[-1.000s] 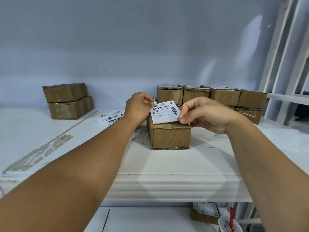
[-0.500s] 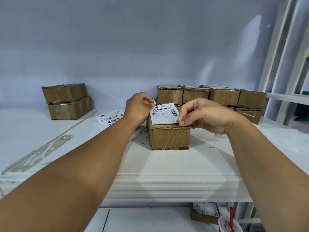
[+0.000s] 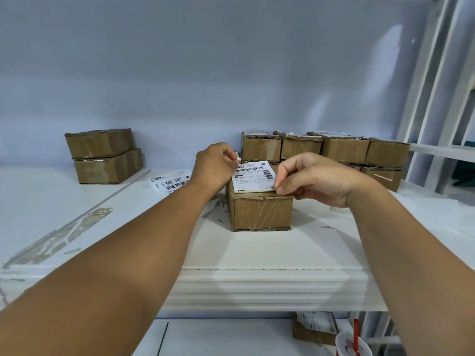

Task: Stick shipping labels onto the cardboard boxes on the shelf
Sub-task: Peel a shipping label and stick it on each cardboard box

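A small brown cardboard box (image 3: 261,213) stands in the middle of the white shelf (image 3: 257,255). A white shipping label (image 3: 253,177) with barcodes lies across the box's top, its near edge at the front rim. My left hand (image 3: 214,167) pinches the label's far left corner. My right hand (image 3: 316,179) pinches its near right corner between thumb and forefinger, low against the box's front right edge.
Two stacked boxes (image 3: 104,156) sit at the back left. A row of labelled boxes (image 3: 323,150) lines the back right. Loose labels (image 3: 171,183) lie left of my left wrist. Below the shelf are a labelled box (image 3: 312,328) and a red-and-white cup (image 3: 353,345).
Both hands have lowered the label from a tilted hold above the box down onto its top. The box has not moved.
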Demonstrator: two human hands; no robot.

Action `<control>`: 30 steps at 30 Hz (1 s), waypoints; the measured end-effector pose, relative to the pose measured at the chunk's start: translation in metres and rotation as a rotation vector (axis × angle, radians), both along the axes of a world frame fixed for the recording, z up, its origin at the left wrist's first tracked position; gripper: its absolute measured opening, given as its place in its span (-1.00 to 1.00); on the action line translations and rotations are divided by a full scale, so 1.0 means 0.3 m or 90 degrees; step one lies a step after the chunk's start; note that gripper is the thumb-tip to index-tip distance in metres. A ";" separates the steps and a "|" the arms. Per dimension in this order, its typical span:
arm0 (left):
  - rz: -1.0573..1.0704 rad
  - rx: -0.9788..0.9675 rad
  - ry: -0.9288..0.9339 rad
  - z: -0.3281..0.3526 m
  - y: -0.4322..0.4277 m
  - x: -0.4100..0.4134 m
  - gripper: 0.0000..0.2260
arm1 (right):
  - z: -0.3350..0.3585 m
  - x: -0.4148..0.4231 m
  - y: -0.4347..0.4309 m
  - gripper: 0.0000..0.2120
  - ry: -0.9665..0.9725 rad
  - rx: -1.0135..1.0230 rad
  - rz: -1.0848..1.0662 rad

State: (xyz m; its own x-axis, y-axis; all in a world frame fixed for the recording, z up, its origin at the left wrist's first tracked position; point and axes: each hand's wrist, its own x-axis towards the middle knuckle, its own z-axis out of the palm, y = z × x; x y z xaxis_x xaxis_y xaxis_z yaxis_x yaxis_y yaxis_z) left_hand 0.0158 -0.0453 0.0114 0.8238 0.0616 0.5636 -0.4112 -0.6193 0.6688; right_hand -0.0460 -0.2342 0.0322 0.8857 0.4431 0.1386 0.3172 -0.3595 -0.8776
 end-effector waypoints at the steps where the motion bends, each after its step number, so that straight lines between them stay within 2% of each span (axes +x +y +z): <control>1: 0.002 0.005 -0.002 -0.001 0.000 0.000 -0.94 | 0.000 0.000 0.000 -0.66 -0.002 -0.003 0.000; 7: 0.004 0.017 -0.010 0.002 0.002 0.001 -0.95 | -0.001 0.005 -0.002 -0.67 -0.015 -0.026 -0.001; 12: -0.001 0.019 -0.005 -0.001 -0.001 0.003 -0.92 | -0.002 0.003 -0.007 -0.87 -0.001 -0.045 0.028; 19: 0.015 0.083 -0.025 0.001 0.008 0.009 -0.86 | 0.000 -0.001 -0.007 -0.90 -0.018 -0.017 0.023; 23: -0.084 0.021 -0.039 0.025 -0.015 -0.040 -0.89 | -0.009 0.012 -0.002 -0.82 -0.016 0.015 -0.016; 25: -0.172 0.049 0.015 0.029 -0.029 -0.060 -0.90 | -0.012 0.015 0.000 -0.78 -0.011 0.023 -0.032; 27: -0.259 0.072 0.101 0.026 -0.034 -0.073 -0.82 | -0.014 0.018 0.003 -0.78 -0.011 0.045 -0.048; 30: -0.317 0.117 0.186 0.026 -0.028 -0.082 -0.74 | -0.019 0.043 0.005 -0.77 -0.027 0.142 -0.157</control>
